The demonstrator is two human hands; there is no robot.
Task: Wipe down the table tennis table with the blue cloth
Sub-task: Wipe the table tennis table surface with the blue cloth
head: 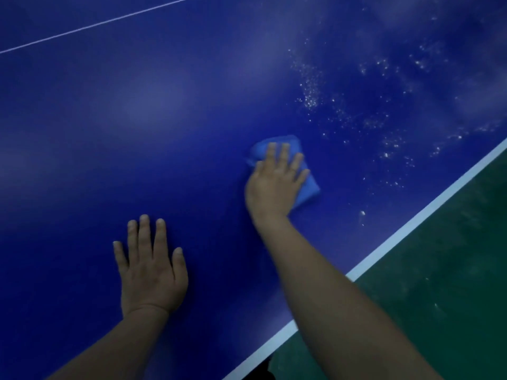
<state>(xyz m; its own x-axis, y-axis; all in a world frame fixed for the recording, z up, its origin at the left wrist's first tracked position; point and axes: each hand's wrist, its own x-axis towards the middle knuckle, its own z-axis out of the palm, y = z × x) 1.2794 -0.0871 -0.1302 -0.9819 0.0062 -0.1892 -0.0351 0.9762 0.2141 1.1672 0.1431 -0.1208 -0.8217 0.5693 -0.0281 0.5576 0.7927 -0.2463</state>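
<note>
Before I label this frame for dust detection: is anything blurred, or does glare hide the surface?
Head view: dim overall; right hand and blue cloth slightly motion-blurred; left hand sharper; soft pale reflections on the table; white specks remain visible.

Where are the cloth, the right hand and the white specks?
cloth [307, 187], head view, its bare right edge beside the fingers.
right hand [274, 182], head view, back of the hand.
white specks [310, 98], head view, densest cluster beyond the cloth.

The right hand [274, 182] covers much of the blue cloth [307, 185] (both slightly blurred).
</note>
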